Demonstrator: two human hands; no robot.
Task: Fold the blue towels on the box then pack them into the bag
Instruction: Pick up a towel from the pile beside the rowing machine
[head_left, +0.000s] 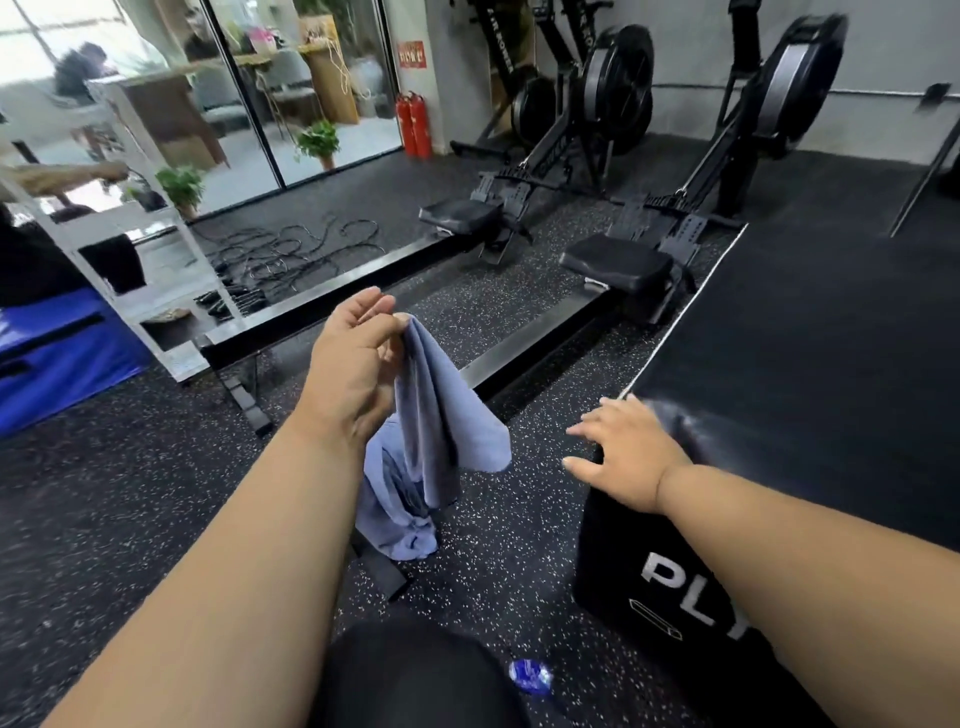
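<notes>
A blue towel (436, 431) hangs crumpled in the air over the speckled floor, pinched at its top corner by my left hand (353, 364). Its lower end bunches near the floor by a black rail foot. My right hand (623, 452) lies with fingers spread on the near left corner of the big black box (810, 364), which carries white letters on its side. No bag can be seen.
Two black rowing machines (618, 270) stand ahead, their rails running toward me. A white shelf rack (156, 249) and a blue box (57, 358) are at left. Cables lie on the floor by the glass wall. A small blue object (530, 675) lies near my knee.
</notes>
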